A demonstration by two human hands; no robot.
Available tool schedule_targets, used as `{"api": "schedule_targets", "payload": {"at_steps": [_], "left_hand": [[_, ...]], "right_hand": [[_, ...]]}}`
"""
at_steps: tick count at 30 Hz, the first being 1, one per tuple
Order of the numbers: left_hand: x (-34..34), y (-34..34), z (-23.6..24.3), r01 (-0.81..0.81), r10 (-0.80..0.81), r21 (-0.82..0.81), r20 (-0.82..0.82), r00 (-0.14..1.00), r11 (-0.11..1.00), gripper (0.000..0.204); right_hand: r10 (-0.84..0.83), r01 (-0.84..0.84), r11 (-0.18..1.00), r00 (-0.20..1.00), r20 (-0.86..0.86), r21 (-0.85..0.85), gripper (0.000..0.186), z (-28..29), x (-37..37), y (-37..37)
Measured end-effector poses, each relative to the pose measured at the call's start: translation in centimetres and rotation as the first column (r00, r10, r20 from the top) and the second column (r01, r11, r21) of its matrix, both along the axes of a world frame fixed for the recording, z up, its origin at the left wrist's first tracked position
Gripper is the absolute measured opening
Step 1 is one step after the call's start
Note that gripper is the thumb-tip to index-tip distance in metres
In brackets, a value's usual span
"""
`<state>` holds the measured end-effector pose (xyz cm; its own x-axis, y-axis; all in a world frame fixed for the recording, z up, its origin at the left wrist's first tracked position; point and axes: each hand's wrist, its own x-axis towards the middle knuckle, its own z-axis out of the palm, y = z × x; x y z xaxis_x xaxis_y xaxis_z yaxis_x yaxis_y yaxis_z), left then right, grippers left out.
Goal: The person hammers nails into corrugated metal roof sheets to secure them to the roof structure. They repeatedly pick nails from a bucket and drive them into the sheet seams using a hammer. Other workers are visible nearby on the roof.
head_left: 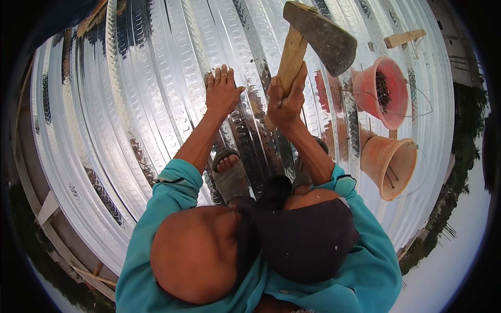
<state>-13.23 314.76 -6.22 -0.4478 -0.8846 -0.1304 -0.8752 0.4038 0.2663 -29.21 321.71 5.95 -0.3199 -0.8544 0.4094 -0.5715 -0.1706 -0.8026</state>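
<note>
My right hand (286, 107) is wrapped round the wooden handle of a hatchet (324, 39). The dark, worn steel head is raised at the top of the view, its broad blade pointing right. My left hand (223, 93) lies flat with fingers stretched on the shiny ribbed metal decking (167, 68), left of the hatchet. Nothing shows in its grip. I am squatting on the decking, and a sandalled foot (229, 169) shows between my arms. Whether anything lies under my left palm is hidden.
To my right a red bucket (366, 93) leans over, with many dark nails inside. Nearer stands an orange bucket (374, 159) holding a few thin rods. Beyond them a wood piece (404, 38) lies on the decking. The sheet's edge curves along the left and right.
</note>
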Motion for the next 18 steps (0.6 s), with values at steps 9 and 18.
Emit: {"api": "schedule_targets", "payload": {"at_steps": [9,18], "left_hand": [[-0.2,-0.5,-0.2,0.004,-0.004,-0.011,-0.001,1.0,1.0,0.074],[-1.2,-1.4,0.4,0.002,-0.002,0.023,0.008,1.0,1.0,0.075]], "right_hand": [[0.134,-0.097,0.955,0.984,-0.114,0.281,0.074,-5.1,0.8,-0.7],[0.215,-0.044,0.653,0.968,-0.129,0.756,0.07,-7.4,-0.3,-0.3]]}}
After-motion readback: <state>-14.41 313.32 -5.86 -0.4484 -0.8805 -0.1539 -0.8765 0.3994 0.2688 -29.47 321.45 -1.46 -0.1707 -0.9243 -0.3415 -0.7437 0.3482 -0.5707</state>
